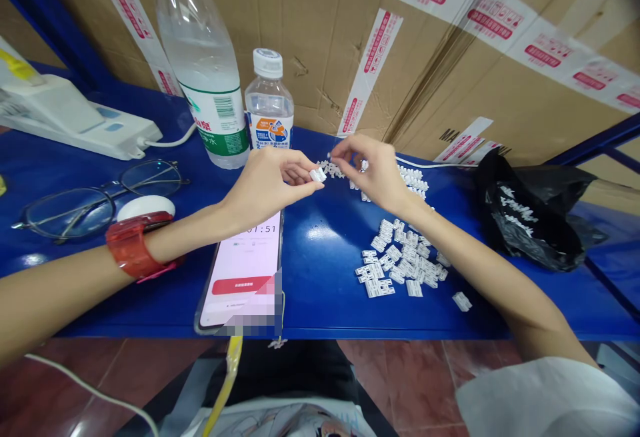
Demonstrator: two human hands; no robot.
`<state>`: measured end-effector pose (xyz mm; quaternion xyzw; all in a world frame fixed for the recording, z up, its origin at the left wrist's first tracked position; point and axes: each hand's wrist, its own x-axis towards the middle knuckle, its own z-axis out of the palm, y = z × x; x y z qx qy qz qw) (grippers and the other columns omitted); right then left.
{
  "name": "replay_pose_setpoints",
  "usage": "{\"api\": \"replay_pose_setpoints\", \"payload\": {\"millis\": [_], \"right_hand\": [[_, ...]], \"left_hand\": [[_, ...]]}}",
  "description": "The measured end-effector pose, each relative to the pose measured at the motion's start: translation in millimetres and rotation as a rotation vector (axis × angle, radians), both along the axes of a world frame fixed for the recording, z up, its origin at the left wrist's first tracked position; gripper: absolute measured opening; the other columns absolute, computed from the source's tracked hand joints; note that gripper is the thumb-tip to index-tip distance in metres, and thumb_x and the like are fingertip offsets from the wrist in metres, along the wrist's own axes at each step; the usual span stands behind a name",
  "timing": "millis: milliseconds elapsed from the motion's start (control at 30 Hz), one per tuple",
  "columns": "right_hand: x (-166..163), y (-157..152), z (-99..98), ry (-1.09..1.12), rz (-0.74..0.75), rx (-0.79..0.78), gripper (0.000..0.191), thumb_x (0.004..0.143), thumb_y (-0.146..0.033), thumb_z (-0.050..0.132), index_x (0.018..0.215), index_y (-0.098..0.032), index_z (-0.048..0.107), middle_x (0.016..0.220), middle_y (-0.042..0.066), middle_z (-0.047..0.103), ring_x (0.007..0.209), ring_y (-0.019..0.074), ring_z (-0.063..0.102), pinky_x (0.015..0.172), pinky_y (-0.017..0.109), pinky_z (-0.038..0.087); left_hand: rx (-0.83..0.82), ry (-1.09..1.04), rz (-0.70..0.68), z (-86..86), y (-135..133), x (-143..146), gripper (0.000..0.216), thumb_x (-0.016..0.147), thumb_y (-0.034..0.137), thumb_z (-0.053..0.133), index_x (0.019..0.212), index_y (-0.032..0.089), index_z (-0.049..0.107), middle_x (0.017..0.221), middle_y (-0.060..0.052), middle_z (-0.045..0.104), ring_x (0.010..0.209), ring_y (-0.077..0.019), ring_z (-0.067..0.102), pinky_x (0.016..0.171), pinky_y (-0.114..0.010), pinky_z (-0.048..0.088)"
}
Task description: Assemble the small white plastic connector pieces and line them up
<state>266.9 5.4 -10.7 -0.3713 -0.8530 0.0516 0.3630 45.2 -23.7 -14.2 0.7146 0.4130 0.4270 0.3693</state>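
Between the thumb and fingers of my left hand (286,174) is a small white plastic piece (317,175). My right hand (367,169) is pinched just to the right of it, with a tiny white bit (329,156) at its fingertips; its exact kind is too small to make out. Below and behind the right hand lie small loose white bits (333,169) on the blue shelf (320,277). A heap of white plastic pieces (407,257) lies nearer the front, partly under my right forearm, and one single piece (462,302) sits apart to its right.
A phone (245,290) with a yellow cable lies under my left forearm. Two bottles, a large one (210,90) and a small one (270,100), stand behind it. Glasses (70,204) and a power strip (125,134) are left. A black plastic bag (540,230) holding white bits is right.
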Motion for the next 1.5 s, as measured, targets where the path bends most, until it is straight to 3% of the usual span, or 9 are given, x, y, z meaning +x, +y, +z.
{"api": "replay_pose_setpoints", "payload": {"millis": [133, 300, 567, 933, 1067, 1133, 1267, 1333, 1500], "right_hand": [[-12.4, -18.3, 12.3, 0.213, -0.038, -0.045, 0.008, 0.097, -0.024, 0.064, 0.094, -0.020, 0.070, 0.092, 0.002, 0.075, 0.080, 0.0147, 0.066, 0.070, 0.031, 0.051], [-24.4, -33.4, 7.9, 0.132, 0.024, 0.017, 0.011, 0.098, -0.020, 0.065, 0.089, -0.019, 0.072, 0.088, 0.002, 0.076, 0.076, 0.0134, 0.062, 0.069, 0.030, 0.048], [-23.3, -31.4, -0.7, 0.053, 0.025, 0.197, 0.012, 0.099, -0.015, 0.066, 0.090, -0.019, 0.073, 0.091, 0.003, 0.078, 0.086, 0.0181, 0.067, 0.083, 0.036, 0.051], [-25.0, -34.4, -2.4, 0.051, 0.049, 0.132, 0.017, 0.102, -0.021, 0.061, 0.092, -0.020, 0.074, 0.094, 0.004, 0.078, 0.090, 0.0185, 0.068, 0.089, 0.038, 0.053], [-24.9, -28.3, -0.6, 0.306, 0.008, -0.115, 0.011, 0.095, -0.031, 0.071, 0.092, -0.021, 0.073, 0.093, 0.002, 0.075, 0.088, 0.0154, 0.065, 0.075, 0.031, 0.050], [-23.7, -23.5, 0.7, 0.487, 0.004, -0.429, 0.022, 0.088, -0.040, 0.079, 0.093, -0.021, 0.072, 0.089, 0.001, 0.073, 0.080, 0.0127, 0.063, 0.064, 0.027, 0.046], [-21.3, -18.0, 2.5, 0.650, 0.167, -1.086, 0.042, 0.078, -0.056, 0.087, 0.084, -0.018, 0.071, 0.080, 0.000, 0.068, 0.069, 0.0084, 0.059, 0.056, 0.021, 0.041], [-20.9, -18.0, 2.8, 0.673, 0.228, -1.148, 0.042, 0.078, -0.056, 0.088, 0.081, -0.018, 0.072, 0.079, -0.001, 0.067, 0.069, 0.0070, 0.058, 0.055, 0.019, 0.041], [-20.0, -19.5, 2.5, 0.675, 0.280, -1.064, 0.031, 0.081, -0.044, 0.089, 0.079, -0.018, 0.073, 0.076, -0.003, 0.064, 0.067, 0.0059, 0.052, 0.055, 0.019, 0.040]], "left_hand": [[-0.036, -0.018, 0.027, 0.8, 1.4, -1.3, 0.025, 0.074, 0.042, 0.086, 0.085, 0.020, 0.082, 0.081, -0.007, 0.081, 0.082, -0.0277, 0.076, 0.083, -0.038, 0.059], [-0.029, -0.042, 0.010, 0.3, 2.7, -1.7, 0.026, 0.072, 0.043, 0.087, 0.082, 0.020, 0.081, 0.082, -0.006, 0.083, 0.083, -0.0276, 0.078, 0.084, -0.036, 0.060], [0.063, 0.027, 0.021, -0.1, 3.1, -2.0, 0.022, 0.076, 0.036, 0.080, 0.086, 0.017, 0.081, 0.082, -0.006, 0.083, 0.080, -0.0245, 0.080, 0.081, -0.033, 0.063], [0.085, 0.018, 0.019, -5.3, 7.3, -1.5, 0.022, 0.078, 0.037, 0.079, 0.088, 0.018, 0.081, 0.082, -0.005, 0.083, 0.080, -0.0238, 0.079, 0.078, -0.032, 0.064], [0.111, -0.015, -0.018, -5.7, 6.9, -0.7, 0.019, 0.082, 0.033, 0.077, 0.093, 0.019, 0.081, 0.086, -0.005, 0.082, 0.080, -0.0217, 0.077, 0.076, -0.032, 0.062], [0.165, -0.024, -0.031, -5.4, 6.3, -0.4, 0.018, 0.085, 0.031, 0.076, 0.097, 0.020, 0.081, 0.092, -0.005, 0.082, 0.083, -0.0211, 0.075, 0.074, -0.031, 0.062], [0.313, -0.036, -0.013, -5.9, 7.8, -1.1, 0.020, 0.083, 0.026, 0.076, 0.101, 0.020, 0.083, 0.107, -0.009, 0.077, 0.093, -0.0215, 0.071, 0.070, -0.031, 0.061], [0.335, -0.042, -0.029, -6.7, 9.5, -1.7, 0.021, 0.083, 0.025, 0.076, 0.103, 0.020, 0.084, 0.108, -0.010, 0.075, 0.095, -0.0215, 0.070, 0.071, -0.031, 0.060], [0.341, -0.046, -0.069, -8.1, 10.3, -2.5, 0.020, 0.086, 0.025, 0.076, 0.103, 0.024, 0.084, 0.108, -0.008, 0.075, 0.095, -0.0209, 0.070, 0.073, -0.031, 0.060]]}}
